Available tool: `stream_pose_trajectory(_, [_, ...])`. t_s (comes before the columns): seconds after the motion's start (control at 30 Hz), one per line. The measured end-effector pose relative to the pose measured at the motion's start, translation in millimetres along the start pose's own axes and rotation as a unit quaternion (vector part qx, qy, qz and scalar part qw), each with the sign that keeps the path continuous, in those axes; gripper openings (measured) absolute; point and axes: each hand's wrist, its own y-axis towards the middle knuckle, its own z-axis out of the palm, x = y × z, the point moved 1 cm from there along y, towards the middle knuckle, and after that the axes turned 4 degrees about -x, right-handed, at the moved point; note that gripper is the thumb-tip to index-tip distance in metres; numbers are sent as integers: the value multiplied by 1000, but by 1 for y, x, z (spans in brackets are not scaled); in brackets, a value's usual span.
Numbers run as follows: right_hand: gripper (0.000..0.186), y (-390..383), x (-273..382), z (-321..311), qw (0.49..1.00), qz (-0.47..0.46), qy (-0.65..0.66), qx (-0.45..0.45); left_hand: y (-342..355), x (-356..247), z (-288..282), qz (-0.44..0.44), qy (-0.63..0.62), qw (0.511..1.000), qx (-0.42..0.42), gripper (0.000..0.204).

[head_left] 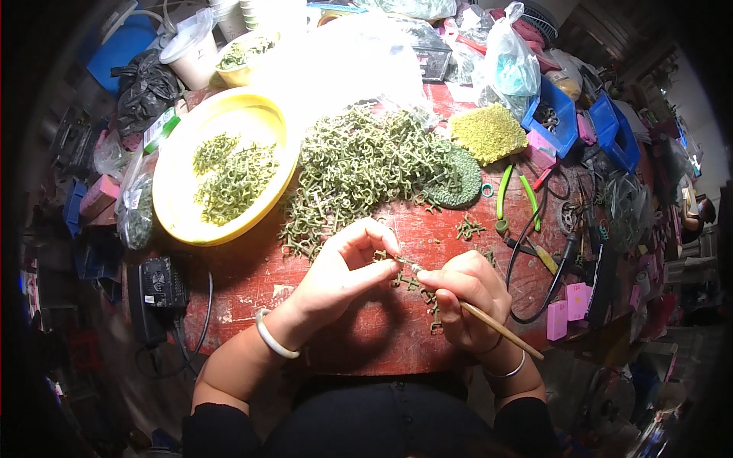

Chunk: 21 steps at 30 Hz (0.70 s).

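My left hand (332,278), with a pale bangle at the wrist, pinches a small curved green piece between thumb and forefinger. My right hand (469,286) is closed around a slim wooden-handled tool (504,333), held like a pen. Its thin tip meets the green piece at my left fingertips; what kind of tip it is, I cannot make out. Just beyond my hands rises a big heap of similar green hook-shaped pieces (359,164). A few loose pieces (435,317) lie under and beside my right hand on the worn red tabletop (252,298).
Left of the heap stands a yellow-rimmed basin (169,221) with more green pieces. A round green textured disc (456,179) and a yellow textured block (489,131) lie right of it. Further right are green-handled pliers (504,191), cables, blue bins (561,118) and pink blocks (578,301).
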Motion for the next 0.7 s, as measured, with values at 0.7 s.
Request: stream_pose_trajectory(0.7, [15, -2, 4, 2, 1000, 24, 1, 3, 1, 2, -1, -1, -9, 1000, 2, 19])
